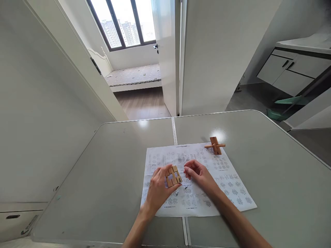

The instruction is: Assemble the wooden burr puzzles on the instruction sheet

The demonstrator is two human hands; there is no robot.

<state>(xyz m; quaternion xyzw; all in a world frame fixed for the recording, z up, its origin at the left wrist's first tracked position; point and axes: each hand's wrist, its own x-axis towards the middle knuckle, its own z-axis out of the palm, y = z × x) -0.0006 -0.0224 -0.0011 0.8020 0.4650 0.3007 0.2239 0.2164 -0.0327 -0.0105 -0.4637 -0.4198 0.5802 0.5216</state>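
My left hand (159, 186) holds a wooden interlocking puzzle (173, 176) between thumb and fingers, just above the printed sheet. The puzzle is a light wood block frame with gaps in it and a dark 3 on one corner. Just to its right is my right hand (196, 173), apart from the puzzle, its fingers curled in towards the thumb. Nothing shows between those fingertips. Under both hands lies a white instruction sheet (232, 186) covered with small line diagrams. At the sheet's far right corner stands a reddish-brown wooden cross-shaped puzzle (215, 146) of crossed flat pieces.
The grey table (103, 179) has a pale seam (174, 131) down its middle and rounded far corners. Beyond it, an open door (167, 51) shows a bed (134, 75) below a window. White cabinets (289, 72) stand at the right.
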